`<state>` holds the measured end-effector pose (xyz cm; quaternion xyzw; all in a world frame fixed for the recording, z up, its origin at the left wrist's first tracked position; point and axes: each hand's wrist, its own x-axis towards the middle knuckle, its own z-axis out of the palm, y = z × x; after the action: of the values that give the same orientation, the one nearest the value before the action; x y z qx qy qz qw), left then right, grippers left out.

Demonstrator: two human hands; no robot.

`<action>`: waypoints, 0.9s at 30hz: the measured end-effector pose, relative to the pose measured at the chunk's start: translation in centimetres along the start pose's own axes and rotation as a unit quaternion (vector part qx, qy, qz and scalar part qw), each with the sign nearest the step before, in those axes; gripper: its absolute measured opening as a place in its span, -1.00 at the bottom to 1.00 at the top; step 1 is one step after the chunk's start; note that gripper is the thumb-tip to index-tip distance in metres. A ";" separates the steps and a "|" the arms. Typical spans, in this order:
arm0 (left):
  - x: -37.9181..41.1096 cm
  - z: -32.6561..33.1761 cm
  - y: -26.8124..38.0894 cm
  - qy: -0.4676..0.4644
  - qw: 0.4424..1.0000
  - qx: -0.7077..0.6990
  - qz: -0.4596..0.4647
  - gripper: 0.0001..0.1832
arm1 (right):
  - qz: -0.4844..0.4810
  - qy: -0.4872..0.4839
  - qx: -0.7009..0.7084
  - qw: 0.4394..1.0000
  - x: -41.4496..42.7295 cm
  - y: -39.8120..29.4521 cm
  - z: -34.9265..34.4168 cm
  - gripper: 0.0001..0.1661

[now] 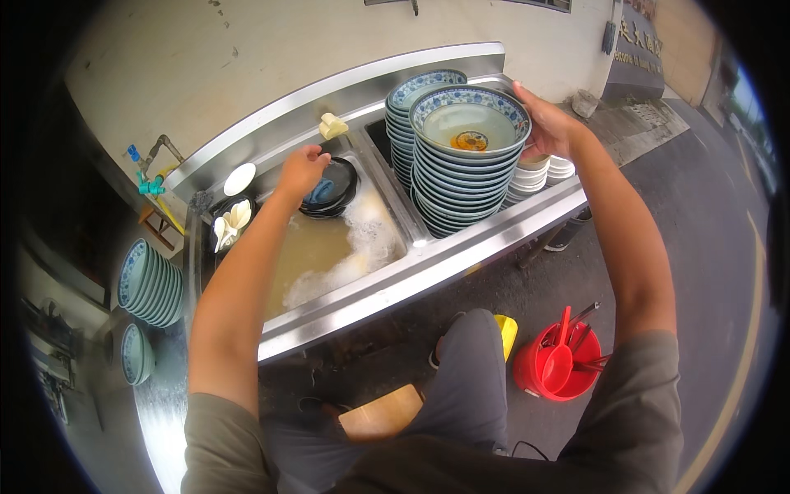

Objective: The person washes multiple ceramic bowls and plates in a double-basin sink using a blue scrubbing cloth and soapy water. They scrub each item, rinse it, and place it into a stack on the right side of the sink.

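Observation:
My left hand (pixel 302 170), fingers bent, is over the left sink basin (pixel 404 238) at the edge of a stack of black dishes (pixel 340 179). A blue cloth (pixel 320 191) lies on those dishes, close under the hand. What its hidden fingers touch cannot be seen. My right hand (pixel 549 126) is at the right side of a tall stack of blue-patterned bowls (pixel 466 179), thumb raised beside the rim. The top bowl (pixel 432 126) holds a little liquid over an orange-brown patch. Whether the right fingers grip it is hidden.
Murky, foamy water (pixel 315 247) fills the left basin. White spoons (pixel 231 222) lie in a black container at left. A yellowish sponge (pixel 333 125) sits on the back ledge. Small white bowls (pixel 529 176) stand right of the stack. A red bucket (pixel 524 370) with utensils stands below.

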<state>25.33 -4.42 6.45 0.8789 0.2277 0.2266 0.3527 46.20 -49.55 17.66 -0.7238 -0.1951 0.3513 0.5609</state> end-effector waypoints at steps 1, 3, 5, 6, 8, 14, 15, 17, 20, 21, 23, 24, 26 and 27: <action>-1.2 1.6 3.5 -0.047 0.997 -0.062 -0.024 -0.47 | -0.007 0.013 0.009 1.000 -0.6 0.6 -0.1 0.11; -3.5 4.2 9.8 -0.147 0.967 -0.190 -0.084 -0.38 | -0.025 0.032 0.024 0.999 -2.1 1.5 0.6 0.16; -4.7 6.7 12.6 -0.185 0.920 -0.326 -0.116 -0.22 | -0.019 0.008 0.068 0.997 -2.4 1.9 1.4 0.23; -5.3 8.2 14.6 -0.185 0.900 -0.366 -0.148 -0.16 | -0.011 0.021 0.086 0.996 -2.6 2.0 1.8 0.24; -6.0 9.7 16.2 -0.202 0.875 -0.405 -0.173 -0.10 | 0.008 0.021 0.129 0.991 -1.8 1.9 2.7 0.28; -9.2 10.2 20.8 -0.224 0.778 -0.562 -0.167 -0.06 | -0.028 0.036 0.105 0.993 -3.2 1.1 4.3 0.24; -9.5 9.9 21.1 -0.209 0.774 -0.570 -0.180 -0.04 | -0.031 0.036 0.106 0.993 -3.1 0.7 4.9 0.23; -8.9 10.2 19.3 -0.205 0.748 -0.612 -0.153 0.01 | -0.039 0.043 0.105 0.993 -3.5 0.0 6.6 0.20; -8.8 10.1 19.3 -0.205 0.733 -0.634 -0.137 0.06 | -0.024 0.064 0.105 0.992 -3.6 -0.7 7.3 0.18; -9.0 9.9 19.5 -0.204 0.732 -0.635 -0.137 0.07 | -0.030 0.071 0.103 0.992 -3.5 -0.9 7.1 0.18; -9.0 9.7 19.8 -0.215 0.718 -0.652 -0.112 0.09 | -0.044 0.083 0.100 0.991 -3.2 -1.2 6.7 0.16; -9.2 9.3 20.2 -0.215 0.716 -0.655 -0.108 0.10 | -0.051 0.084 0.106 0.989 -3.8 -1.7 6.9 0.16; -8.9 8.8 20.5 -0.197 0.715 -0.661 -0.115 0.07 | -0.049 0.087 0.104 0.990 -4.1 -2.8 7.2 0.16; -8.9 8.3 20.7 -0.202 0.710 -0.666 -0.106 0.06 | -0.047 0.090 0.104 0.989 -4.5 -3.4 7.4 0.17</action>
<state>27.89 -27.10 13.95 0.4107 0.0324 0.0977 0.9059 38.16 -46.55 21.26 -0.6799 -0.1399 0.2766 0.6645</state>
